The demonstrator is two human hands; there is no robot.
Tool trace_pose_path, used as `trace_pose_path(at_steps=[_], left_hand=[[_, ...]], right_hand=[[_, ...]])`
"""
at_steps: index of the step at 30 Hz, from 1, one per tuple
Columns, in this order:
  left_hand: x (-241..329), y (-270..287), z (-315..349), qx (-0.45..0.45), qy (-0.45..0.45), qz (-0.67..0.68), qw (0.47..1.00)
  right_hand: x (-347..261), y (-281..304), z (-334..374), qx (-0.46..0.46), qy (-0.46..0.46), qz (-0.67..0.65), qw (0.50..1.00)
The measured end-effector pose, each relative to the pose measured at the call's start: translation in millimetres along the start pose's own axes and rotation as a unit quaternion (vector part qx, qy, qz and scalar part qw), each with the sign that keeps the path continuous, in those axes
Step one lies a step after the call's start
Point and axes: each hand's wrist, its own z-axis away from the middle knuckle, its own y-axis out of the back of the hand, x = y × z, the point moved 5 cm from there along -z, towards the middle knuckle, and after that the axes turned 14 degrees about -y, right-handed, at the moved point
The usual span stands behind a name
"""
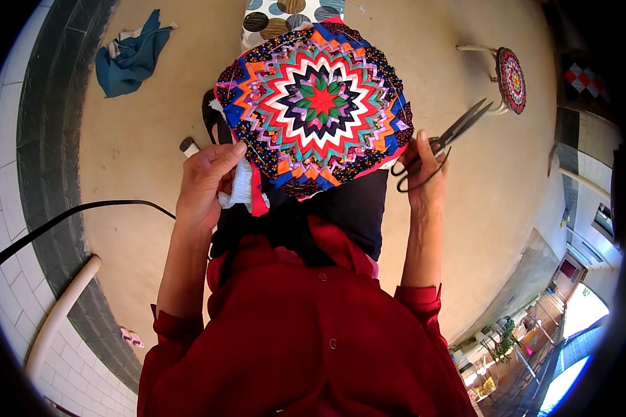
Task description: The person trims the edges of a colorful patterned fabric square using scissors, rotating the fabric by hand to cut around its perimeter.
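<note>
Over the dark trousers (358, 215) of the lap, straight ahead between both hands: a patchwork piece (320, 101), face up, ringed with bright zigzags around a red star. Roughly as broad as deep, so without any clear long axis of its own. At its near left edge, the left hand (203, 177), thumb laid over the rim, fingers mostly out of sight underneath; apparently a narrow pinch on the border. Just below that grip, a loose red strip (258, 193) and a crumpled pale blue scrap (241, 184). Off the right edge, the right hand (431, 179), curled around the handles of black scissors (459, 128). Fingertips just beside the border there; contact with the cloth impossible to tell. Most telling in the layout: long axis of the scissors slanting outward, far and to the right, with blades slightly parted and tips pointing away from the patchwork; handles nearest the cloth, cutting end farthest off. Left hand thus clearly nearer to the work than any blade. Farther out, a brush (188, 146) near the left hand, a blue-green cloth (132, 62) on the floor at far left, and a round-topped stool (512, 81) at far right.
</note>
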Motion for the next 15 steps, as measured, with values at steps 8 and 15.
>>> trace_pose_path(at_steps=[8,15], left_hand=[[0,-11,-4,0.024,-0.021,0.011,0.999],[2,-38,18,-0.018,0.003,0.067,0.998]], right_hand=[[-24,-23,-20,-0.034,0.078,-0.088,0.992],[-68,-38,-47,-0.094,0.103,-0.031,0.99]])
